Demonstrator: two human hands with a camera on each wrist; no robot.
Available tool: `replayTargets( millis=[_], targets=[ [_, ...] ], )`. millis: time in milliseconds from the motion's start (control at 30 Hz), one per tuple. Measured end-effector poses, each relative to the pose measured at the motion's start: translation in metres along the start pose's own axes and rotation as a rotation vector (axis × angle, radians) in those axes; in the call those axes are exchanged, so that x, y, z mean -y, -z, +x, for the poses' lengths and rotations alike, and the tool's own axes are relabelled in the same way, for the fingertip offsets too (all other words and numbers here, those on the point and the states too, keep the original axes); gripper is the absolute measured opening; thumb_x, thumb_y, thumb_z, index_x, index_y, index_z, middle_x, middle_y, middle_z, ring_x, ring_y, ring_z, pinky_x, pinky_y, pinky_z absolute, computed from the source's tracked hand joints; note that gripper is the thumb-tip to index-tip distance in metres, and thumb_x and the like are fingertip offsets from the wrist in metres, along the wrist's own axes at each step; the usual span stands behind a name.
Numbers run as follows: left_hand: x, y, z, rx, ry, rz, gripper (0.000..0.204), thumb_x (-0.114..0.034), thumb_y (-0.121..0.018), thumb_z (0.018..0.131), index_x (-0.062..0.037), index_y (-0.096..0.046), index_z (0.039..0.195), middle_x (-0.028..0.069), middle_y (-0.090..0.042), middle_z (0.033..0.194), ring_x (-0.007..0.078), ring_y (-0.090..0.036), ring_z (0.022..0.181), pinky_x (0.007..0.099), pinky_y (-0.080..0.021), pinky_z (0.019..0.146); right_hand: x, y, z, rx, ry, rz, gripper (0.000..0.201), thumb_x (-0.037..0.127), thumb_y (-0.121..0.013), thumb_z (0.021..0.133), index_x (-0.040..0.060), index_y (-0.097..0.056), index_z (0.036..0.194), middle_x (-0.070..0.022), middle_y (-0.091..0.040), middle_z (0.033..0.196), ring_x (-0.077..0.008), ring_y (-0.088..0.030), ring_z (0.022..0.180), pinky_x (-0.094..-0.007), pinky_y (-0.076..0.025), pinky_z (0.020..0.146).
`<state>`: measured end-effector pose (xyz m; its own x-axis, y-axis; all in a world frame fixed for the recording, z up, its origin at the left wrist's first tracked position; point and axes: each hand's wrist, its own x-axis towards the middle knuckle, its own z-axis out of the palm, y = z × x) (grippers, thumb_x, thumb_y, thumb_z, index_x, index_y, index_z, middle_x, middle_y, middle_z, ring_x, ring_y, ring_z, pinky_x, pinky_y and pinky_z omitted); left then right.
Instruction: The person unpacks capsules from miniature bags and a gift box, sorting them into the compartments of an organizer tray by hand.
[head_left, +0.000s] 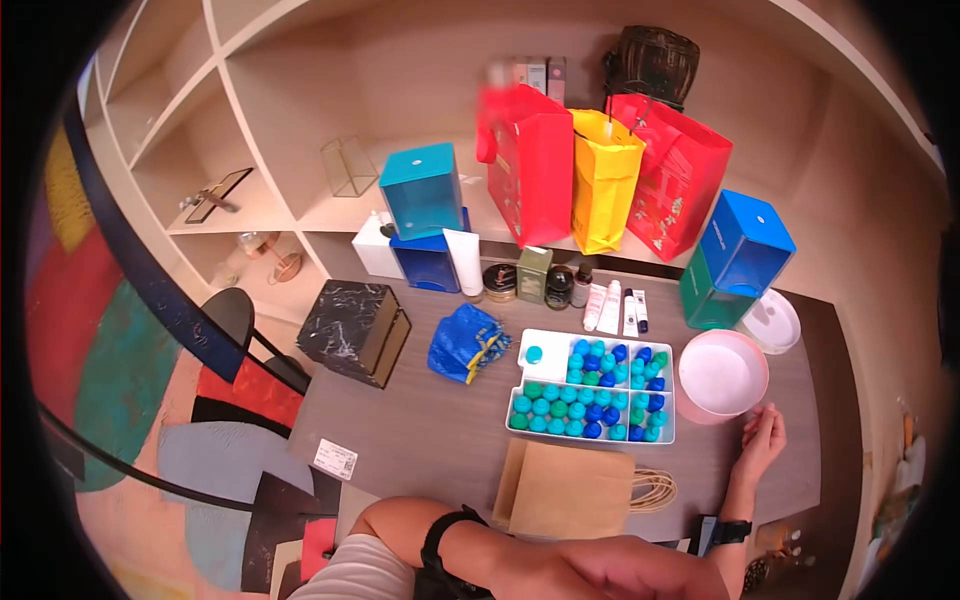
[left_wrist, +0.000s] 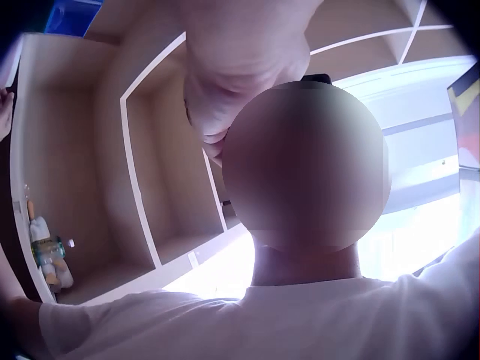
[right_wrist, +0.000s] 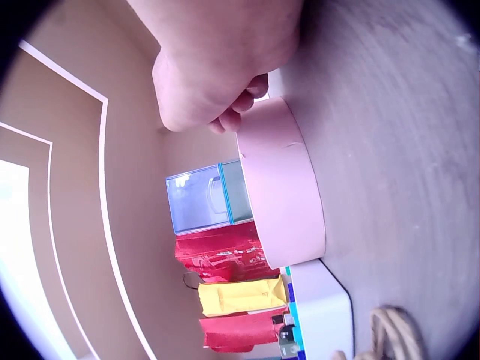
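Observation:
My right hand (head_left: 763, 440) rests at the table's right side, its fingers loosely curled and holding nothing. Just beyond its fingertips stands a pink round box (head_left: 708, 408), open at the top; the right wrist view shows the hand (right_wrist: 217, 82) close by that box's wall (right_wrist: 283, 187). My left hand (head_left: 640, 567) is raised across the bottom of the head view, near the camera. In the left wrist view the left hand (left_wrist: 244, 60) is up at the person's head, its fingers mostly hidden; I cannot tell whether they grip anything.
A white divided tray (head_left: 590, 437) of blue and green pieces sits mid-table, with a brown paper bag (head_left: 570, 490) in front. Left are a blue crumpled bag (head_left: 462, 342) and black marbled box (head_left: 350, 325). Cosmetics, red bags (head_left: 535, 165) and a yellow bag (head_left: 605, 180) line the back.

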<state>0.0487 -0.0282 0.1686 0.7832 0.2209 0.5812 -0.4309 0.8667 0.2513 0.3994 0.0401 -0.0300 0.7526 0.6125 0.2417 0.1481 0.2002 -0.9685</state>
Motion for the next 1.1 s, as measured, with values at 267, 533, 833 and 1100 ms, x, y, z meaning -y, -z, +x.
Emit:
replayTargets(
  millis=[267, 533, 833, 1100],
  targets=[
    [-0.018, 0.009, -0.027, 0.062, -0.09, 0.051, 0.049, -0.018, -0.054, 0.102, 0.0147, -0.045, 0.137, 0.0374, -0.063, 0.115, 0.0493, -0.07, 0.101, 0.0563, -0.056, 0.088, 0.007, 0.002, -0.003, -0.015, 0.042, 0.03, 0.036, 0.03, -0.057, 0.108, 0.0067, -0.065, 0.082, 0.0039, -0.052, 0.06, -0.0011, -0.04, 0.048, -0.0184, -0.026, 0.043],
    [-0.011, -0.042, -0.01, -0.185, 0.094, 0.076, 0.062, -0.024, -0.054, 0.102, 0.0135, -0.031, 0.146, 0.0392, -0.063, 0.112, 0.0488, -0.068, 0.104, 0.0554, -0.054, 0.094, 0.007, 0.001, -0.007, 0.012, 0.064, 0.038, 0.035, 0.029, -0.057, 0.108, 0.0068, -0.065, 0.082, 0.004, -0.052, 0.06, -0.0013, -0.04, 0.048, -0.0186, -0.027, 0.044],
    [-0.003, -0.054, -0.013, -0.188, -0.096, 0.145, 0.066, -0.021, -0.053, 0.099, 0.0178, -0.028, 0.147, 0.0392, -0.065, 0.106, 0.0484, -0.066, 0.105, 0.0554, -0.051, 0.095, 0.004, -0.004, -0.008, 0.036, 0.1, 0.036, 0.036, 0.029, -0.056, 0.109, 0.0069, -0.064, 0.082, 0.0041, -0.052, 0.061, -0.0012, -0.041, 0.048, -0.0181, -0.027, 0.043],
    [-0.001, -0.015, 0.002, 0.128, -0.172, 0.078, 0.068, -0.024, -0.055, 0.098, 0.0191, -0.03, 0.144, 0.0401, -0.063, 0.109, 0.0497, -0.065, 0.104, 0.0567, -0.049, 0.096, 0.014, -0.002, -0.011, 0.05, 0.072, 0.046, 0.035, 0.027, -0.057, 0.108, 0.0054, -0.065, 0.082, 0.0029, -0.054, 0.062, -0.0024, -0.044, 0.051, -0.0193, -0.03, 0.046]
  ],
)
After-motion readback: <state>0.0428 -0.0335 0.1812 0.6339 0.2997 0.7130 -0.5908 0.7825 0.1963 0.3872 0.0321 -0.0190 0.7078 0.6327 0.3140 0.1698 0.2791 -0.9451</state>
